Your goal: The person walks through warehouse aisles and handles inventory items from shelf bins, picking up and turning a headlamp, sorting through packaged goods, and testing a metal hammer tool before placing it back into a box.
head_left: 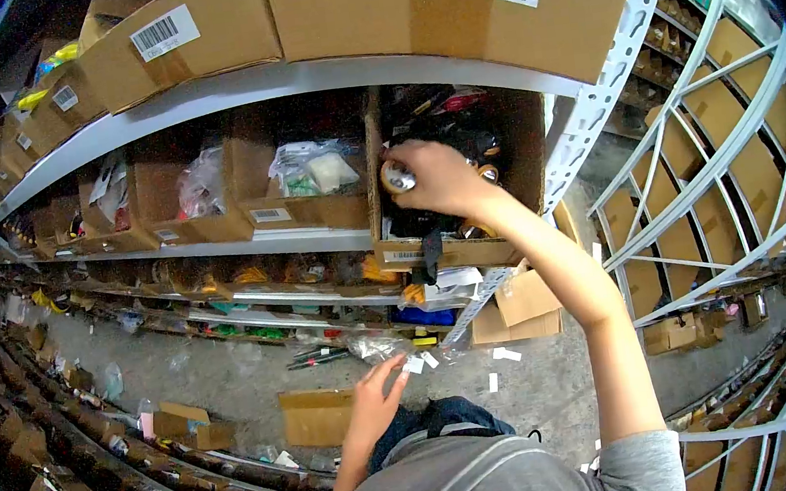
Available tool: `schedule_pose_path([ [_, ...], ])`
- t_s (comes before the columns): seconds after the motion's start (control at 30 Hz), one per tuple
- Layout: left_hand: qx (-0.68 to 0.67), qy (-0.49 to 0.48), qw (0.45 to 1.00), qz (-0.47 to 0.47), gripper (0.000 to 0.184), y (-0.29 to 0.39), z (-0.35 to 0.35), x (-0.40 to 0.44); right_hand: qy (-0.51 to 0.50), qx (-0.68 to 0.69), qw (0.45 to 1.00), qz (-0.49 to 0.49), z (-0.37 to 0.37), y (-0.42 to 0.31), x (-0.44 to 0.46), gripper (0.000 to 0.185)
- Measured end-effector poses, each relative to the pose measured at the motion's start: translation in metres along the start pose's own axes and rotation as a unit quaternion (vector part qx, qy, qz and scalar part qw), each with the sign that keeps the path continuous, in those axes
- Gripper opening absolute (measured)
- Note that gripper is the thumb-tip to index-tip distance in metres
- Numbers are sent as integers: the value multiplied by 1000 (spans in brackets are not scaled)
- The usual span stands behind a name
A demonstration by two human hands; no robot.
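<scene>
My right hand [444,178] reaches into an open cardboard box [403,247] on the shelf. Its fingers are closed on a round piece with a pale face and a gold rim [396,176], which looks like a lamp head. Dark items with similar gold-rimmed round parts [488,175] lie under and beside the hand, partly hidden by it. A black strap [431,253] hangs over the box's front edge. Low in front of my body, my left hand [376,403] has its fingers stretched out. White slips [414,364] appear by its fingertips; whether they touch is unclear.
Bins with bagged goods [313,172] line the same shelf to the left. Large labelled cartons [452,3] sit above. A perforated white post [606,62] rises right of the box. Cardboard pieces [517,309] and paper scraps [506,354] lie low, near the floor.
</scene>
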State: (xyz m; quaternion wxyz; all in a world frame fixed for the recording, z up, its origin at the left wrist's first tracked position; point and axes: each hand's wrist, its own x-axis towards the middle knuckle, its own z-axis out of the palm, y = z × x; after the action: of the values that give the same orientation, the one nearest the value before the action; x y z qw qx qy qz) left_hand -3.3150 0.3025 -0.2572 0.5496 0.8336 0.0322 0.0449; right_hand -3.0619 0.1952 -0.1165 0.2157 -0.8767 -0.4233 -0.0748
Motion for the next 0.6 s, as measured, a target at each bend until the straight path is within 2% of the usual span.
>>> schedule_pose_path([
  [0.03, 2, 2, 1000, -1, 28, 3, -2, -2, 107, 18, 992, -60, -4, 2, 0, 35],
  [0.1, -7, -3, 1000, 2, 28, 7, -4, -6, 158, 58, 985, -24, -33, -3, -8, 37],
  [0.17, 5, 5, 1000, 4, 28, 10, -7, -8, 184, 155, 965, 100, -56, -4, -18, 37],
  [0.23, 16, 11, 1000, 7, 29, 14, -10, -7, 282, 235, 927, 77, -62, 2, -28, 38],
  [0.3, 30, 14, 999, 25, 28, 19, -10, -4, 309, 345, 882, 87, -58, 3, -40, 44],
  [0.37, 22, 15, 999, 47, 28, 21, -8, -1, 295, 414, 850, 139, -53, -5, -56, 52],
  [0.4, 16, 18, 997, 67, 29, 22, -6, 1, 286, 476, 816, 163, -44, 4, -60, 48],
  [0.43, 14, 17, 997, 69, 29, 25, -5, 3, 292, 587, 735, 174, -45, -10, -64, 49],
  [0.53, 7, 7, 996, 91, 29, 40, -6, 8, 252, 674, 675, 163, -31, -2, -82, 48],
  [0.6, -37, -1, 995, 97, 40, 49, -6, 12, 225, 699, 651, 194, -25, -20, -98, 46],
])
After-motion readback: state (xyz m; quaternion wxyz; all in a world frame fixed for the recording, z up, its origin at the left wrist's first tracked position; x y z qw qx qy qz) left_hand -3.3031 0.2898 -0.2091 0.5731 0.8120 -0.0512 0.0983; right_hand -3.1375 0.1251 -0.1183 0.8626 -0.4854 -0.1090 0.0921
